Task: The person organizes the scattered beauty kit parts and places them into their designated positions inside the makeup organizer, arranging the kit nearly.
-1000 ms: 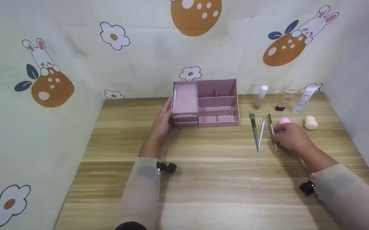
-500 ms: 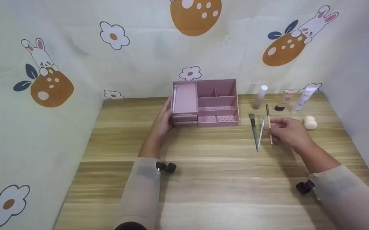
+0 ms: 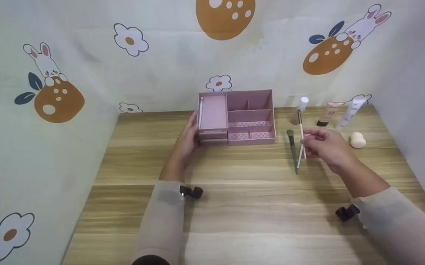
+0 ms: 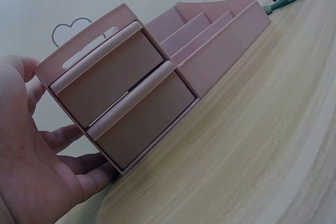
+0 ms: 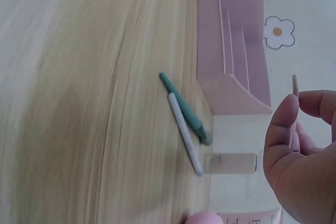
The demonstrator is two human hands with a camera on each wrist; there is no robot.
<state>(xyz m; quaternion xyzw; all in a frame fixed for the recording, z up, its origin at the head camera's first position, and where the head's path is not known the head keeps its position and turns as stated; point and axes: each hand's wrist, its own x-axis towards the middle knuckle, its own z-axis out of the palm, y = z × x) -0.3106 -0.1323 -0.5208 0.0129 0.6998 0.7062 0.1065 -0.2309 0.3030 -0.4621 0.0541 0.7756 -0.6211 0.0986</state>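
My right hand [image 3: 328, 149] pinches a slim makeup brush [image 3: 301, 125] with a dark tip and pale handle, raised over the table. In the right wrist view its handle end [image 5: 295, 85] shows between thumb and forefinger. Below it lie a white pencil-like stick [image 5: 185, 134] and a green-handled makeup brush [image 5: 178, 103], close together. My left hand [image 3: 187, 141] rests along the left side of a pink desktop organizer [image 3: 251, 141]. In the left wrist view its fingers touch the side wall beside two closed drawers [image 4: 142, 114].
Behind the brushes stands a white-capped bottle [image 3: 303, 104]. Two tubes, one with a black cap [image 3: 330, 112] and one white [image 3: 350, 113], stand at the back right. A beige sponge [image 3: 357, 140] lies right of my hand. A pink sponge [image 5: 205, 218] shows in the right wrist view.
My right hand has lifted the slim makeup brush off the table and moved it left and away from me, over the white stick. The left hand and organizer stay put.
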